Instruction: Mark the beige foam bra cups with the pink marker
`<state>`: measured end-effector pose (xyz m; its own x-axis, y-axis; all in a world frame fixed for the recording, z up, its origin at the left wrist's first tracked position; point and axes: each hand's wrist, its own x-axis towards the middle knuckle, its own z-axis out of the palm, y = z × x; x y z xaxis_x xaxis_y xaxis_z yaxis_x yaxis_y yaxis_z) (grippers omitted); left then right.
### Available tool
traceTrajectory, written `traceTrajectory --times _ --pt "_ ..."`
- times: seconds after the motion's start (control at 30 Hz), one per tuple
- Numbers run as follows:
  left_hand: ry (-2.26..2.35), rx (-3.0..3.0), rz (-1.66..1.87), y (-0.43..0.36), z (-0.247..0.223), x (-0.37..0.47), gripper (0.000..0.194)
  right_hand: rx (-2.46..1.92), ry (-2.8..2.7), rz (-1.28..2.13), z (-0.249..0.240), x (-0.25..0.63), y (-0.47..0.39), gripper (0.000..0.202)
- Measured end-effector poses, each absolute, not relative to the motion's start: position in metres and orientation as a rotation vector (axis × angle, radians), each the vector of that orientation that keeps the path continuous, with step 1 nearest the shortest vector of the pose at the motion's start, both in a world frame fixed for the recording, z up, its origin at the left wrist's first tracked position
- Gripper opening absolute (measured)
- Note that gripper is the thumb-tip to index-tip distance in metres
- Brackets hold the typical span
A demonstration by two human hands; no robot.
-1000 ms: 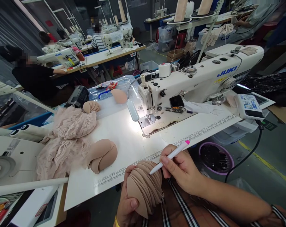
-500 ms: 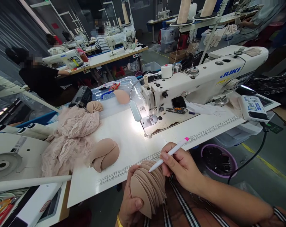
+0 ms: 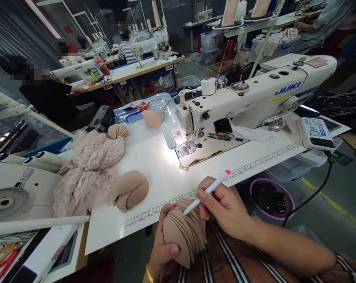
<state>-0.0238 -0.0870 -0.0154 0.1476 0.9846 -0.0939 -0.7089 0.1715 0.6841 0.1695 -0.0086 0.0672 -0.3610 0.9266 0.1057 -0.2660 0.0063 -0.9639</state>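
My left hand [image 3: 164, 245] is wrapped round a fanned stack of beige oval pads [image 3: 185, 232] below the table's front edge. Between the fingers of my right hand [image 3: 217, 202] is a white pen [image 3: 209, 190] with a pink end pointing up and right. Its lower tip meets or hovers just over the upper part of the stack; exact contact is hard to tell. More beige pads [image 3: 133, 189] lie overlapped on the white table [image 3: 160, 181], left of my hands. Pale pink lace fabric [image 3: 95, 153] is heaped beyond them.
A white sewing machine [image 3: 254, 88] with a lit needle area stands on the table. Scissors [image 3: 221, 136] and a phone [image 3: 223, 125] lie beside it. A purple basket [image 3: 272, 198] is on the floor at right. Other people sit at machines in the back left.
The pen and my right hand have shifted slightly left, and the pen tip has moved a little left over the stack. My left hand still holds the pads.
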Motion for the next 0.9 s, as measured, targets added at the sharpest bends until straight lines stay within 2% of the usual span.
traceTrajectory --times 0.23,0.47,0.6,0.9 --pt "0.629 0.514 1.378 -0.088 -0.015 -0.024 0.076 -0.742 -1.263 1.512 0.066 0.175 -0.014 0.038" --pt "0.619 0.481 1.440 -0.084 0.004 -0.011 0.064 -0.666 -1.468 1.323 0.055 0.177 -0.030 0.022" --pt "0.688 0.469 1.433 -0.084 0.014 -0.011 0.066 -0.703 -1.538 1.262 0.051 0.176 -0.033 0.020" --pt "0.772 0.470 1.489 -0.083 0.013 -0.016 0.074 -0.661 -1.332 1.409 0.050 0.163 -0.034 0.019"
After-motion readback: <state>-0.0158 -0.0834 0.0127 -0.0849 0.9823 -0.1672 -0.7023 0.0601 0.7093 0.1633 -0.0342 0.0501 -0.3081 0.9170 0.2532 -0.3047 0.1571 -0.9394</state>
